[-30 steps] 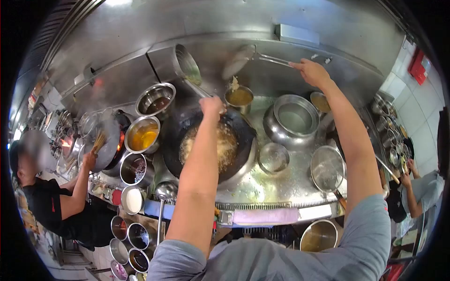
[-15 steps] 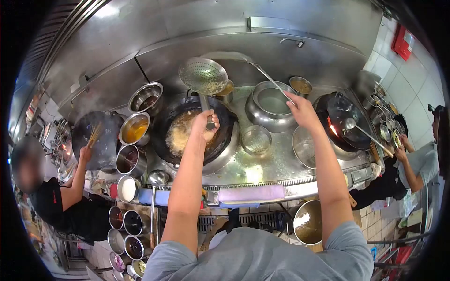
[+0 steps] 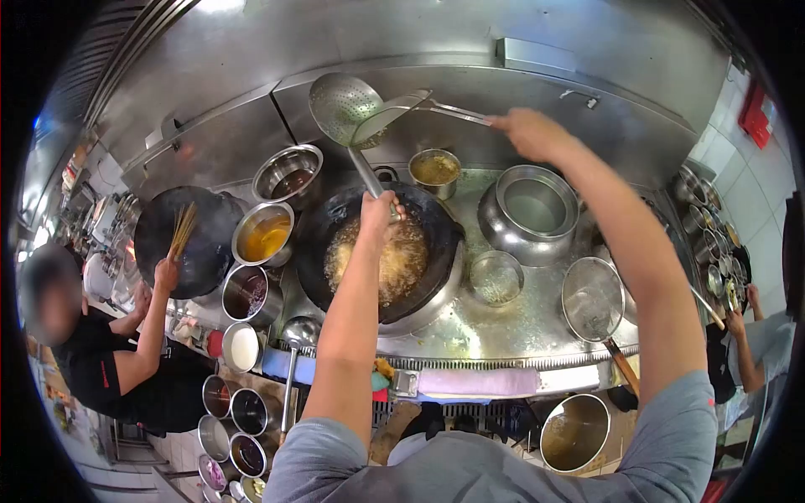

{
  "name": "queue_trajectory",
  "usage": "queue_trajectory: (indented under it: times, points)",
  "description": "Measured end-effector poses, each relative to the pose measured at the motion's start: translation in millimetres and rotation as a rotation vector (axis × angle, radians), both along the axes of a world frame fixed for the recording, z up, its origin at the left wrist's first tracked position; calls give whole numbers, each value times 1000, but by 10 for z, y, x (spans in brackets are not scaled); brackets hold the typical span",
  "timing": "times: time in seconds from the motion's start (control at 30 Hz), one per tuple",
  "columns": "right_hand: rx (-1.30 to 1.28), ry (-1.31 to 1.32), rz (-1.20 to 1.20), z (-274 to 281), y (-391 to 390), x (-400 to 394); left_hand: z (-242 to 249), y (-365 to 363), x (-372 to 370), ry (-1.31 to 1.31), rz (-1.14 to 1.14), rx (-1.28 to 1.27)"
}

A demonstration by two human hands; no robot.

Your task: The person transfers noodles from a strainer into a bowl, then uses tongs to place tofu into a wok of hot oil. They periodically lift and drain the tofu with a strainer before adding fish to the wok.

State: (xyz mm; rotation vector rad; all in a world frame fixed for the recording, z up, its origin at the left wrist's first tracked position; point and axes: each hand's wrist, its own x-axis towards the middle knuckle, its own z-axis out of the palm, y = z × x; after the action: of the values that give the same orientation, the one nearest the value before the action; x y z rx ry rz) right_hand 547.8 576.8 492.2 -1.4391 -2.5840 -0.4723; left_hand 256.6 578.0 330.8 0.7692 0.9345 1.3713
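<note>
My left hand (image 3: 384,210) is closed around the handle of a perforated skimmer (image 3: 337,107), its holed bowl raised over the far side of the wok (image 3: 449,251). My right hand (image 3: 532,134) grips the long metal handle of a strainer (image 3: 381,121). The strainer's head is tilted and overlaps the skimmer's rim in this view. Below both tools, golden food (image 3: 390,264) bubbles in oil inside the wok. Beyond the wok's right rear rim stands a small pot of yellowish bits (image 3: 435,170).
A large steel pot (image 3: 537,210), a small mesh basket (image 3: 495,278) and a wooden-handled strainer (image 3: 593,298) occupy the right counter. Bowls of sauce and oil (image 3: 264,236) line the left, with a ladle (image 3: 299,333) in front. A co-worker (image 3: 126,352) holds a bamboo whisk (image 3: 183,230) over another wok.
My right hand and the strainer have swung forward and up, its head now across the skimmer. The skimmer's bowl is tipped more steeply. The view has shifted left, showing more bubbling in the wok.
</note>
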Motion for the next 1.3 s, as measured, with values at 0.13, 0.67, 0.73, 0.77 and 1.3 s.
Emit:
queue_trajectory:
  times: [0.13, 0.67, 0.73, 0.77, 1.3]
  points:
    - [-64, 83, -2, 354, 316, -240, -7, 117, -114, -29, -54, -40]
    - [25, -194, -196, -9, 450, 278, 31, 892, 159, 371, 197, -107]
    - [-40, -175, -260, -210, 259, 418, -144, 1103, 60, 402, 240, -61]
    - [-51, -6, -263, -348, 157, 479, -47, 1025, 5, 415, 174, -84]
    - [-678, 1676, -272, -1044, -2807, 628, -748, -2778, 1085, -614, -599, -571]
